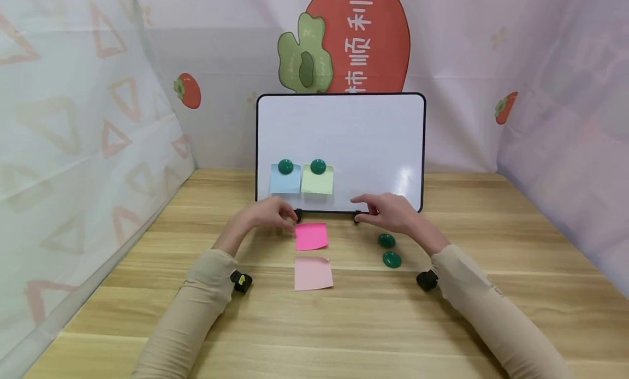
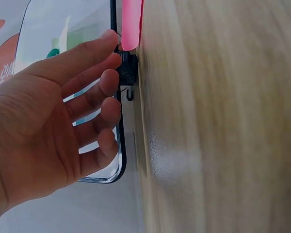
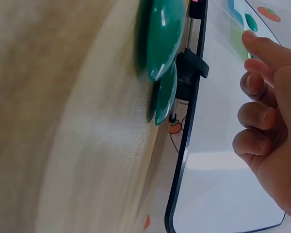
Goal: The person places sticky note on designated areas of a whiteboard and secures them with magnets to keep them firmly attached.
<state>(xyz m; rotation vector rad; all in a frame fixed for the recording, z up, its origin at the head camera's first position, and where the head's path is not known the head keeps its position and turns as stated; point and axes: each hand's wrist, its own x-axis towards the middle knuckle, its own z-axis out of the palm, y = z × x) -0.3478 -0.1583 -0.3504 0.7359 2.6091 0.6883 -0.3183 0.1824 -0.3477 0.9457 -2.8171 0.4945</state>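
Left hand (image 1: 267,214) hovers low over the counter (image 1: 442,324), fingers loosely spread and slightly bent, holding nothing. Its fingertips sit right at the whiteboard's (image 1: 363,133) left black foot clip (image 1: 297,215); contact can't be confirmed. Hot pink sticky note (image 1: 311,236) lies flat just beside those fingertips, toward the person. Pale pink sticky note (image 1: 313,273) lies nearer the person still, apart from the hand.

Right hand (image 1: 390,212) is also released, fingers relaxed with a light curl, index extended, gripping nothing. Fingertips are near the right foot clip (image 1: 357,217). Two loose green magnets (image 1: 386,240) (image 1: 391,259) sit on the counter just under the wrist, close together.

Whiteboard stands upright beyond both hands. Above the left hand, a blue note (image 1: 285,178) and a green note (image 1: 317,179) are each pinned to it by a green magnet (image 1: 285,166) (image 1: 318,166).
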